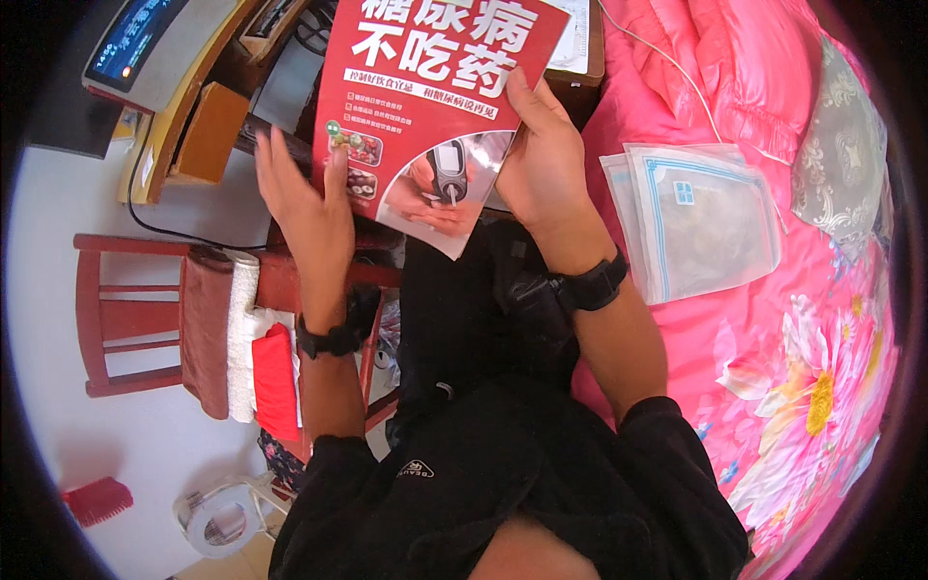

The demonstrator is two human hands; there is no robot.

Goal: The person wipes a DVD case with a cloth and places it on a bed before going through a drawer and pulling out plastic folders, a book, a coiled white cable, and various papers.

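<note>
A red softcover book (413,123) with white writing and a picture of a glucose meter on its cover is held up before me, tilted. My right hand (544,159) grips its right edge, thumb on the front and the other fingers partly hidden behind. At the left edge, my left hand (308,203) has its fingers spread; its thumb overlaps the cover, and I cannot tell whether it presses on it. The book's top runs out of view. Each wrist wears a black band.
Right of me, a bed with a pink floral cover (689,370) bears translucent zip pouches (707,225). On the left stand a red wooden chair (130,319) with folded cloths (217,333) and a lit screen device (138,43). A cable (141,210) hangs from the desk.
</note>
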